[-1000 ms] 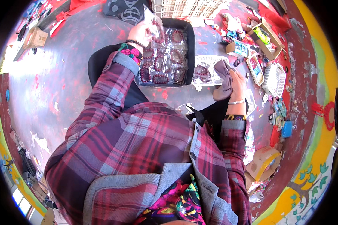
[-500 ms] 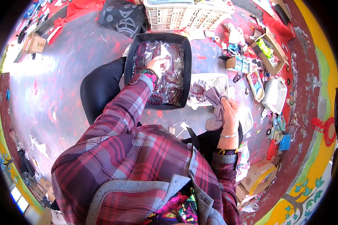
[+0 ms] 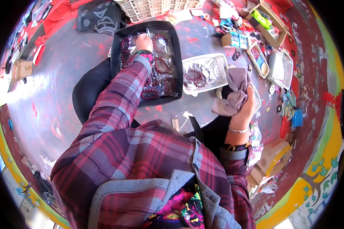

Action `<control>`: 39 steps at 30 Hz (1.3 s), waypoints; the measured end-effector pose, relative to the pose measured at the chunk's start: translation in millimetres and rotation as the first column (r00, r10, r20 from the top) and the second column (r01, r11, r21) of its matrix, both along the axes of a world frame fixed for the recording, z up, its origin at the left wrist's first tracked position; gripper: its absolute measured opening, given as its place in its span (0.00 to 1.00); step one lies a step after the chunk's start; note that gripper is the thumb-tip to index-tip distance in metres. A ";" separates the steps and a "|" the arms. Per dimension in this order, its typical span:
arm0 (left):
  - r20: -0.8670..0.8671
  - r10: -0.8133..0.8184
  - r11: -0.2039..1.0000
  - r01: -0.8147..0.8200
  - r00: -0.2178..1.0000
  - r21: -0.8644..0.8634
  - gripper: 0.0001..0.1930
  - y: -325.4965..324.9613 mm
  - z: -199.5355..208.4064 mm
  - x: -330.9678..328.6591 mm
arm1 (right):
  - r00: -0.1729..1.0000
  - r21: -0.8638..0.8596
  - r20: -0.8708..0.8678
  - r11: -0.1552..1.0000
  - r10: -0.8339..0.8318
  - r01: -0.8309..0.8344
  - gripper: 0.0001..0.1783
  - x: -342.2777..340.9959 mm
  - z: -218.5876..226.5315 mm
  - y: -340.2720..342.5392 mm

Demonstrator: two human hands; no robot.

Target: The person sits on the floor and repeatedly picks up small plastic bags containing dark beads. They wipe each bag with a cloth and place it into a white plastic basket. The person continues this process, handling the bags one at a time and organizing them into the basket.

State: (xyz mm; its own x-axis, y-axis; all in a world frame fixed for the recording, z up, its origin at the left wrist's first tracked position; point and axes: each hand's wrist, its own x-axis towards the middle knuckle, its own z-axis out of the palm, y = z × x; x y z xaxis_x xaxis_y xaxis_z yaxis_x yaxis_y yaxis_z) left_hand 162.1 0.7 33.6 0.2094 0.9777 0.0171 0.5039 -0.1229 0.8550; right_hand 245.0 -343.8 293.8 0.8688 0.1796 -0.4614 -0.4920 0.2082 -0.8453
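My left hand (image 3: 144, 42) reaches into the far part of a black tray (image 3: 176, 49). Its fingers are drawn together among clear plastic bags; whatever they grip is too small to make out. Dark red bead bracelets (image 3: 164, 65) lie in the bags that fill the tray. On the right, my right hand (image 3: 247, 106) grips a crumpled mauve cloth (image 3: 237, 91), held up over my lap. Between the tray and the cloth stands a white perforated basket (image 3: 215, 62) with more dark red beads (image 3: 195, 74) and clear plastic in it.
A cream plastic crate (image 3: 156, 8) and a dark patterned bag (image 3: 100, 18) stand beyond the tray. Farther right are a cardboard box (image 3: 281, 38), a small basket of coloured items (image 3: 258, 60), a white basket (image 3: 282, 68) and loose clutter. An opened carton (image 3: 273, 154) lies at lower right.
My left hand has moved toward the far end of the tray, its fingers still together. The right hand has shifted right with the cloth. The whole view has shifted slightly.
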 end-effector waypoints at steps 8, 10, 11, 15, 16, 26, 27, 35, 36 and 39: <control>-0.305 -0.844 0.443 0.894 0.442 0.069 0.10 -136.0 44.5 64.6 | 0.979 0.210 -0.093 0.958 -0.181 0.197 0.13 18.3 -8.3 -28.1; -0.464 -0.876 0.189 0.979 0.131 -0.080 0.16 -166.9 25.1 73.2 | 0.978 0.273 -0.137 0.943 -0.160 0.193 0.13 19.9 -7.7 -32.6; -0.539 -0.842 0.115 0.986 0.032 -0.121 0.19 -184.0 40.5 73.5 | 0.978 0.289 -0.152 0.940 -0.144 0.183 0.13 21.5 -10.5 -39.4; -0.648 -0.753 -0.043 0.991 -0.113 -0.123 0.24 -209.4 11.4 85.7 | 0.981 0.346 -0.193 0.934 -0.023 0.090 0.15 23.7 -8.8 -52.2; -0.671 -0.738 -0.045 0.997 -0.073 -0.059 0.23 -212.1 -9.6 87.5 | 0.982 0.360 -0.190 0.931 0.010 0.060 0.15 25.7 -10.0 -54.7; -0.804 -0.565 -0.106 0.983 -0.184 -0.151 0.06 -205.7 17.0 104.1 | 0.976 0.358 -0.218 0.931 0.011 0.070 0.17 22.5 -3.7 -51.0; -0.807 -0.559 -0.125 0.982 -0.188 -0.143 0.06 -202.8 28.7 102.7 | 0.979 0.373 -0.202 0.926 0.014 0.064 0.17 23.0 -6.2 -51.6; -0.241 -0.967 -0.027 0.974 -0.082 -0.223 0.06 -151.3 138.6 59.5 | 0.996 0.292 -0.086 0.956 0.025 0.002 0.17 20.6 0.2 -49.4; -0.045 -0.996 -0.070 0.990 -0.076 -0.126 0.05 -139.3 149.6 48.7 | 0.995 0.289 -0.089 0.957 0.043 -0.015 0.17 22.3 0.5 -49.5; 0.681 -0.708 -0.157 0.898 0.187 -0.410 0.04 -117.0 195.0 12.1 | 1.000 0.260 0.002 0.965 -0.023 0.022 0.19 12.1 13.3 -39.9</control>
